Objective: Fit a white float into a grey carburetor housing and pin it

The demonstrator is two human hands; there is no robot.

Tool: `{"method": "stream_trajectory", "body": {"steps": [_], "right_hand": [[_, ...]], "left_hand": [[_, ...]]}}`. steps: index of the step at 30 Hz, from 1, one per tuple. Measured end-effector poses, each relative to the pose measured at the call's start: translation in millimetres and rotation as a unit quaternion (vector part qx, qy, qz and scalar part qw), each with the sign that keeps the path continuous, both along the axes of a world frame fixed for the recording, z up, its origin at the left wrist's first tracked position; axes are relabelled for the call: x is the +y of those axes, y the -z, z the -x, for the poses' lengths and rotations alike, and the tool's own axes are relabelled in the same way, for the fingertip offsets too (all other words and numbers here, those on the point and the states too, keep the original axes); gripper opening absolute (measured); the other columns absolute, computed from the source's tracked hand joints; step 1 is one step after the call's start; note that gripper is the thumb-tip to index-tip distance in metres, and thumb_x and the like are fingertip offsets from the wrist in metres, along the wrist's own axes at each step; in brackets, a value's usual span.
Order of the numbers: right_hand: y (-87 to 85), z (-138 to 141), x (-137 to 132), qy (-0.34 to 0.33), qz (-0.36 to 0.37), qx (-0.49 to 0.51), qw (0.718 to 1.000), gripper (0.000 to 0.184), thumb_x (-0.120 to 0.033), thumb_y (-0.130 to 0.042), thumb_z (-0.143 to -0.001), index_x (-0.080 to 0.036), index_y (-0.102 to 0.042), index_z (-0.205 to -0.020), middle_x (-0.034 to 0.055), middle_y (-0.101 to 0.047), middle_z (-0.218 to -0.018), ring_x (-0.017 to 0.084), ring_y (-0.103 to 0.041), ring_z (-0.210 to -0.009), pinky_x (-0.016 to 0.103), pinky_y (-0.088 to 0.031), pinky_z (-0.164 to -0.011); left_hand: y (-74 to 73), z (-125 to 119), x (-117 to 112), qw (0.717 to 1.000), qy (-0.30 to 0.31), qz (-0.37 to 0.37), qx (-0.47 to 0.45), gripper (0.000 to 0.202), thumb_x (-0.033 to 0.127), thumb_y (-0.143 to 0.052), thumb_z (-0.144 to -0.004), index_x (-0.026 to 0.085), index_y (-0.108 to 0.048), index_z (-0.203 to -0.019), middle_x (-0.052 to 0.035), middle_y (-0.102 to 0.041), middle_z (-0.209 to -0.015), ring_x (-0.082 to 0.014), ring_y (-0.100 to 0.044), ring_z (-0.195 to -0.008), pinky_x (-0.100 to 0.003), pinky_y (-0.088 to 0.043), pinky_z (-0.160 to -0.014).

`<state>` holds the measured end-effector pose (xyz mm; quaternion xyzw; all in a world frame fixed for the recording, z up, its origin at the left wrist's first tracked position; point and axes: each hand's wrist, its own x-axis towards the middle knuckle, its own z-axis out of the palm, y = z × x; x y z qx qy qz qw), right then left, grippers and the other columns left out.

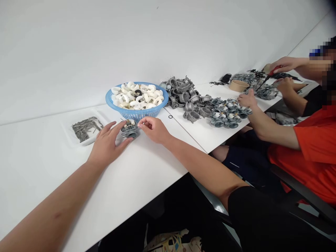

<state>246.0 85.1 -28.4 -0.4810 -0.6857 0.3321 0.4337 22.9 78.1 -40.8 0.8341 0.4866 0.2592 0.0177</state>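
While steadying a grey metal body (130, 133) on the white table (126, 189), just in front of the blue basket (139, 114), curls the left hand (106, 143) around it, with thumb on the near side and a fingertip at the top. Pinches the right hand (154, 130) narrow at the body's right edge, also before the basket; cannot tell whether gripping anything small there. Shows white curved pieces (143, 105) heaped inside the basket. Has a white tray (92, 140) of thin metal pins (83, 129) left of the basket, and a small black ring (170, 117) just right of it. Has grey castings (183, 92) piled to the basket's right, then a cluster of assembled bodies (228, 113). Farthest right of the basket, shows a co-worker's hand (248, 99) beside that cluster and another co-worker's hand (287, 65) holding a red-handled tool (277, 69).
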Motion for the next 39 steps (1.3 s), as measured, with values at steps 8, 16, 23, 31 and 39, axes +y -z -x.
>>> {"method": "stream_trajectory", "body": {"steps": [8, 16, 23, 31, 39], "right_hand": [[4.8, 1.1, 3.0, -0.003, -0.014, 0.001, 1.000, 0.022, -0.040, -0.059, -0.090, -0.019, -0.064, -0.091, -0.0065, -0.045, -0.060, 0.010, -0.041, -0.055, 0.024, -0.033, -0.054], [4.4, 4.2, 1.9, -0.022, -0.025, -0.003, 0.999, 0.022, -0.040, -0.057, -0.092, -0.020, -0.062, -0.091, -0.0079, -0.038, -0.056, 0.010, -0.037, -0.053, 0.024, -0.030, -0.053], [7.7, 5.3, 4.1, -0.035, -0.030, 0.011, 0.999, 0.022, -0.042, -0.057, -0.093, -0.020, -0.061, -0.090, -0.0076, -0.038, -0.056, 0.010, -0.036, -0.053, 0.023, -0.029, -0.053], [12.5, 5.3, 8.3, -0.058, -0.010, 0.043, 0.997, 0.023, -0.041, -0.058, -0.094, -0.019, -0.060, -0.092, -0.0076, -0.039, -0.056, 0.009, -0.035, -0.052, 0.022, -0.029, -0.052], [10.0, 4.8, 7.4, -0.071, 0.000, 0.048, 0.996, 0.024, -0.043, -0.058, -0.095, -0.019, -0.059, -0.092, -0.0073, -0.039, -0.057, 0.008, -0.036, -0.052, 0.021, -0.032, -0.052]], "left_hand": [[2.1, 0.6, 0.0, 0.997, 0.043, 0.027, -0.050, 0.068, 0.057, -0.055, -0.093, 0.029, -0.038, -0.152, -0.0075, -0.042, -0.158, -0.0311, -0.027, -0.152, -0.054, -0.031, -0.120], [2.8, -0.2, 1.1, 0.988, 0.053, 0.057, -0.134, 0.051, 0.055, -0.054, -0.093, 0.030, -0.048, -0.137, -0.0067, -0.051, -0.148, -0.0293, -0.048, -0.136, -0.049, -0.044, -0.110], [0.8, 0.1, -0.2, 0.989, 0.047, 0.071, -0.118, 0.054, 0.059, -0.052, -0.093, 0.027, -0.050, -0.136, -0.0099, -0.048, -0.147, -0.0254, -0.061, -0.107, -0.043, -0.052, -0.094], [-3.4, 1.2, -3.4, 0.994, 0.040, 0.047, -0.093, 0.053, 0.057, -0.050, -0.095, 0.028, -0.052, -0.139, -0.0077, -0.049, -0.149, -0.0280, -0.057, -0.120, -0.043, -0.048, -0.102], [-2.5, 2.8, -4.1, 0.992, 0.053, 0.045, -0.106, 0.055, 0.058, -0.053, -0.092, 0.025, -0.055, -0.136, -0.0102, -0.049, -0.145, -0.0263, -0.060, -0.108, -0.041, -0.050, -0.098]]}}
